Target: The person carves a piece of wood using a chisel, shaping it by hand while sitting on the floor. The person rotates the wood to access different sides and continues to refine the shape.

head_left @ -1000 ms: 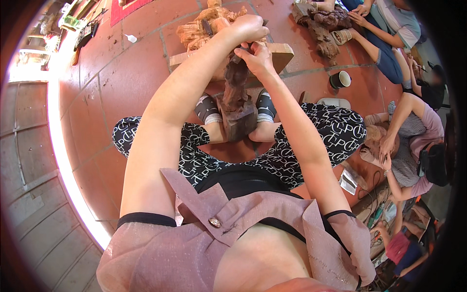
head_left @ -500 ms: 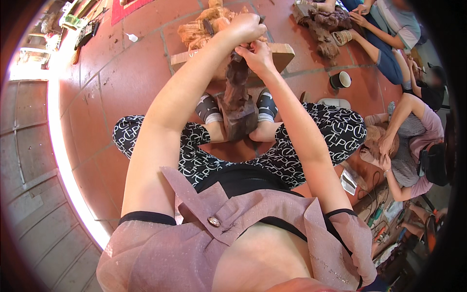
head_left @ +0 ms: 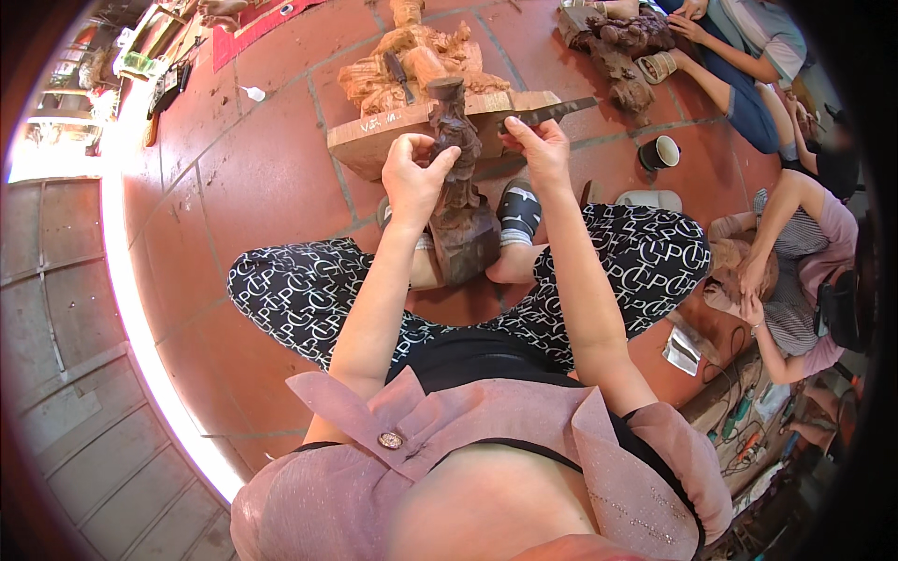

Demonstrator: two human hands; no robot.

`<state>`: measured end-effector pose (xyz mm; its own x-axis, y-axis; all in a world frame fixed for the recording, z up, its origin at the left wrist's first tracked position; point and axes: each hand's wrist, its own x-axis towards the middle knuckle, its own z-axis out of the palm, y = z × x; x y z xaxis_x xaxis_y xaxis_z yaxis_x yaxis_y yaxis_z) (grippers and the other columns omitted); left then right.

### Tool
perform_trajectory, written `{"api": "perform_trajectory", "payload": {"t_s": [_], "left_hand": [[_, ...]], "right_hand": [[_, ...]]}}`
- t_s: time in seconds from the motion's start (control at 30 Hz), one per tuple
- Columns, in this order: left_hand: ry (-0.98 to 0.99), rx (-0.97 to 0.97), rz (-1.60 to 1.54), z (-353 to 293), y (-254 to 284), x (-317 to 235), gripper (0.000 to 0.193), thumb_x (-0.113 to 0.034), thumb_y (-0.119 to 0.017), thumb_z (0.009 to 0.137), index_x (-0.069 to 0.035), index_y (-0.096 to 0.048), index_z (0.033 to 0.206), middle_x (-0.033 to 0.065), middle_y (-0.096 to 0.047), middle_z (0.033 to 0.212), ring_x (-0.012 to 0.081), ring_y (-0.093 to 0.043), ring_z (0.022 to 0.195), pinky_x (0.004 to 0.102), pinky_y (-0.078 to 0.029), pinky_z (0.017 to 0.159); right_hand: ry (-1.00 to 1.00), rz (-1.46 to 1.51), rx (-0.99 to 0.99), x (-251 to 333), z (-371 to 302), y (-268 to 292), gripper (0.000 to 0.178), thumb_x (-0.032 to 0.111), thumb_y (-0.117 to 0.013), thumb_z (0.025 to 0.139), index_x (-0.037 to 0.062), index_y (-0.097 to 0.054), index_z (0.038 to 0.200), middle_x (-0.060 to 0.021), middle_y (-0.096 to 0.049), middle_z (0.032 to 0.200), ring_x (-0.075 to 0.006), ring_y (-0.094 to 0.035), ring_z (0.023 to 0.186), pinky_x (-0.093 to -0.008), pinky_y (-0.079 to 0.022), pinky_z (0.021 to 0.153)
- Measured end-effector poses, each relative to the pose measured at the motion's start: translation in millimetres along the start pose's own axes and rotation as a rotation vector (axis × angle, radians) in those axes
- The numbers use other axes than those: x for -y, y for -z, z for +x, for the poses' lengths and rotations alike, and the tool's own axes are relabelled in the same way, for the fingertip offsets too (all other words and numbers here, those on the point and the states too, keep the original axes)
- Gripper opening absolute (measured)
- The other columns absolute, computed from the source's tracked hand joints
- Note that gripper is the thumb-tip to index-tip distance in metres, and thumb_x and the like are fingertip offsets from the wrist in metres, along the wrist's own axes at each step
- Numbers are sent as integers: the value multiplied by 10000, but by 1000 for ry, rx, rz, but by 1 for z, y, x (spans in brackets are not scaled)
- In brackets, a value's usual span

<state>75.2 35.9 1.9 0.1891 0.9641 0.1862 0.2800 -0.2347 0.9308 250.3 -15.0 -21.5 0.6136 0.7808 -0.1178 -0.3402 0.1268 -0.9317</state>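
Note:
Between my feet stands a dark brown wood carving [head_left: 460, 192], upright on a blocky base, with a narrow body and a flat round top. My left hand [head_left: 414, 178] is closed on its left side, the thumb lying across the front of the shaft. To the right of the carving, my right hand [head_left: 540, 150] pinches a narrow, flat dark strip [head_left: 564, 110] that points out to the right. Whether this strip is a file or folded sandpaper cannot be made out. A gap separates the right hand from the carving.
Behind it, a lighter wood carving [head_left: 435, 61] rests on a thick wooden block [head_left: 369, 140], a dark-handled tool [head_left: 398, 75] lying against it. A dark cup [head_left: 659, 152] stands at right. Co-workers hold other carvings [head_left: 622, 56] along the right side. A white bottle [head_left: 253, 93] lies left.
My left hand has come down from above the carving's top to its side. My right hand has shifted right, away from the carving, and the strip now shows plainly.

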Motion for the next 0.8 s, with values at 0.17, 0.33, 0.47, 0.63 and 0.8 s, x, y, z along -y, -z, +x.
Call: {"api": "perform_trajectory", "payload": {"t_s": [0.17, 0.33, 0.47, 0.63, 0.8], "left_hand": [[38, 5, 61, 7, -7, 1, 239, -174, -712, 684, -25, -534, 741, 51, -537, 670, 133, -518, 610, 277, -439, 597], [37, 21, 109, 9, -11, 3, 294, -233, -696, 706, -14, -520, 793, 77, -533, 739, 177, -519, 673, 302, -435, 655], [-52, 8, 180, 1, -17, 15, 452, -321, -701, 703, -5, -499, 955, 113, -523, 866, 232, -521, 798, 327, -428, 737], [152, 103, -26, -5, -20, 24, 610, -366, -695, 709, 19, -446, 1111, 156, -483, 1088, 248, -509, 967, 335, -406, 843], [56, 89, -63, -4, -28, 44, 652, -352, -691, 717, 19, -418, 1179, 154, -469, 1124, 241, -505, 981, 329, -400, 860]], "right_hand": [[-29, 1, 44, -3, -4, -6, 174, 89, -672, 773, 7, -536, 845, -104, -625, 814, -161, -620, 696, -263, -520, 637], [-130, -10, 141, -9, 11, -22, 166, 180, -628, 819, 21, -589, 850, -44, -620, 808, -106, -577, 702, -236, -475, 666], [-153, -271, 140, -6, 25, -33, 204, 206, -654, 784, 13, -594, 811, -32, -605, 740, -93, -548, 676, -230, -440, 604], [165, -572, 151, -2, 28, -44, 272, 247, -659, 733, -18, -600, 745, -71, -586, 655, -122, -530, 615, -285, -429, 565], [38, -612, 178, -8, 37, -38, 282, 261, -641, 741, -12, -617, 809, -99, -594, 671, -160, -538, 619, -306, -433, 587]]}}
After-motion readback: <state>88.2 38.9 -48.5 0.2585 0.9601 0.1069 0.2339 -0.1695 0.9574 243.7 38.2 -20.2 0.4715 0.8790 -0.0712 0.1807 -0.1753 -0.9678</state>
